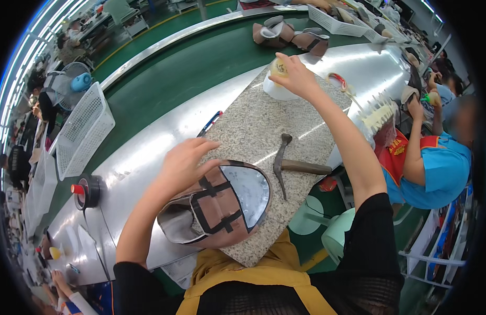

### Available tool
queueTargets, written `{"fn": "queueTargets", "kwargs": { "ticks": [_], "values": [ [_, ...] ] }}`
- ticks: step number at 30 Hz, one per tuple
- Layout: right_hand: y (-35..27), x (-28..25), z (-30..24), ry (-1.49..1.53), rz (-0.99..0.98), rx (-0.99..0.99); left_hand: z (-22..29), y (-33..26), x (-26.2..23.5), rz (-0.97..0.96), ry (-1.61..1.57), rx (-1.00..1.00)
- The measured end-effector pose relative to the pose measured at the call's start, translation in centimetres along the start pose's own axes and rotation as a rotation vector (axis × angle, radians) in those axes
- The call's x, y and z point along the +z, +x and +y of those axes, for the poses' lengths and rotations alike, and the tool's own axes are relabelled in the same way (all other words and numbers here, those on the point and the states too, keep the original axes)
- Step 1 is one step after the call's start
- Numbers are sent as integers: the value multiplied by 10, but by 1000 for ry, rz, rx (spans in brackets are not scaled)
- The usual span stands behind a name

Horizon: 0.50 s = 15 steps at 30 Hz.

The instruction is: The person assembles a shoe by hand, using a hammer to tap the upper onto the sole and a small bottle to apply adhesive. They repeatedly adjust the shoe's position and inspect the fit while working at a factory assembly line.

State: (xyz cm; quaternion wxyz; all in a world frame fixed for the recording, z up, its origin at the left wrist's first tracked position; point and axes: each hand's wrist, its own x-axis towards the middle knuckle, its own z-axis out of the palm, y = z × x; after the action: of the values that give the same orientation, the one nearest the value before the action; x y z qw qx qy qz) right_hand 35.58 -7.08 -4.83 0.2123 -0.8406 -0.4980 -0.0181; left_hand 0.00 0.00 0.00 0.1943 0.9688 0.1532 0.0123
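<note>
A brown shoe upper (pixel 217 207) with black trim and a pale grey toe section lies near me, on the speckled stone slab (pixel 248 134) and the metal bench. My left hand (pixel 186 164) is at its far left edge, fingers stretched and thumb over the upper; whether it touches is unclear. At the slab's far end, my right hand (pixel 296 75) has its thumb and fingers around the yellowish round top (pixel 279 67) of a white pot (pixel 274 90). Between the hands and to the right lies a hammer (pixel 305 167) with a dark curved head and wooden handle.
A green conveyor belt (pixel 164 86) runs beyond the bench, carrying more brown uppers (pixel 274 32) and white baskets (pixel 82 134). A pen (pixel 210 123) lies beside the slab. A black round container (pixel 87 192) stands left. At right, a co-worker in blue (pixel 437 168) sits close by.
</note>
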Motion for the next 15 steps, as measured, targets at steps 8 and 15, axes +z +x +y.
{"fn": "queueTargets", "kwargs": {
  "ticks": [8,15],
  "values": [
    [14,26,17,-39,20,-89,-10,-120,-23,167,-116,-186],
    [-18,-20,4,63,210,-328,11,-174,-15,-26,-85,-91]
  ]
}}
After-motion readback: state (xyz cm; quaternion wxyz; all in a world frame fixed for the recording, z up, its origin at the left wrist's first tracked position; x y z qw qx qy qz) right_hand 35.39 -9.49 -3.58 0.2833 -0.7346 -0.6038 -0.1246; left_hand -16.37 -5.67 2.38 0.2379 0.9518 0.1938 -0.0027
